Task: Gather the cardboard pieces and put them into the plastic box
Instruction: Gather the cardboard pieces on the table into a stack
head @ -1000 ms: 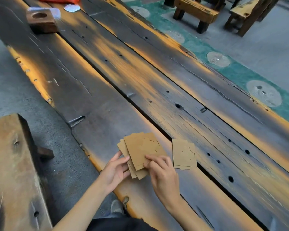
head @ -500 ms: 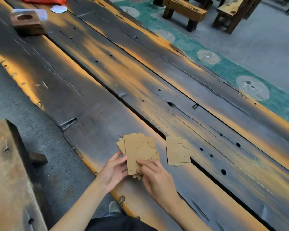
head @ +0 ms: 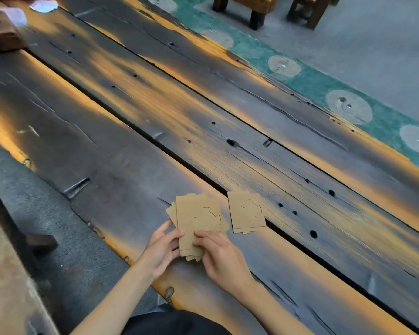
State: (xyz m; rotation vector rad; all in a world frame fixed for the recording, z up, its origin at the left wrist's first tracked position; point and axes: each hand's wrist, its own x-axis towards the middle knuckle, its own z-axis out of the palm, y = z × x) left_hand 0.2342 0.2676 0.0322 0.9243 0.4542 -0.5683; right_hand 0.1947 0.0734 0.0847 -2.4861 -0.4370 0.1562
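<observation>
Both hands pinch cardboard stack: left hand, right hand | 1 loose piece just beside, on table

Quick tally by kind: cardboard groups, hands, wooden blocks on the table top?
Cardboard groups: 2, the held stack and loose pieces
Hands: 2, left hand, right hand
Wooden blocks: 1, wooden block
Total: 5

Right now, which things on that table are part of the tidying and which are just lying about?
Part of the job:
- cardboard stack, held by left hand and right hand
- separate cardboard pile lying beside it

Just lying about:
- wooden block with a hole
- wooden benches beyond the table
</observation>
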